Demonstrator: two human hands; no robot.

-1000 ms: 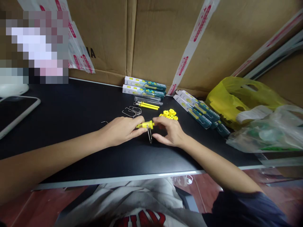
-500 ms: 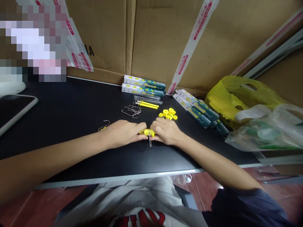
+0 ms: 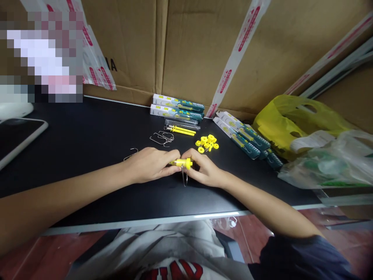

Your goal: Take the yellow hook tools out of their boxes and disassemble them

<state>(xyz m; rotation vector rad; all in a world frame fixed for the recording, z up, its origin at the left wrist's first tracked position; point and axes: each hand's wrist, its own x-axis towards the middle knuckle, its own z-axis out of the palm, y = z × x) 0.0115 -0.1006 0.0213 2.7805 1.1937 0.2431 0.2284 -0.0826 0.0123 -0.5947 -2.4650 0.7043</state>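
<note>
My left hand [image 3: 151,164] and my right hand [image 3: 205,170] meet over the black table [image 3: 87,136], both pinched on a small yellow plastic piece [image 3: 182,162]. A thin metal wire hook [image 3: 184,175] hangs down from that piece between the two hands. Just beyond my right hand lies a small heap of yellow rings [image 3: 207,142]. Behind my left hand are loose wire clips [image 3: 161,137], and one single wire hook [image 3: 130,154] lies to the left of my left wrist.
Yellow rods in a clear sleeve [image 3: 181,126] and green-white packets [image 3: 177,107] lie at the back; more packets [image 3: 243,134] lie to the right. Yellow [image 3: 291,120] and clear plastic bags [image 3: 326,163] fill the right side. A tablet [image 3: 17,138] lies far left. Cardboard boxes [image 3: 192,50] form the back wall.
My right hand went from loosely open to pressed onto the yellow piece, then eased back a little. The piece has stayed between both hands with the wire hanging below.
</note>
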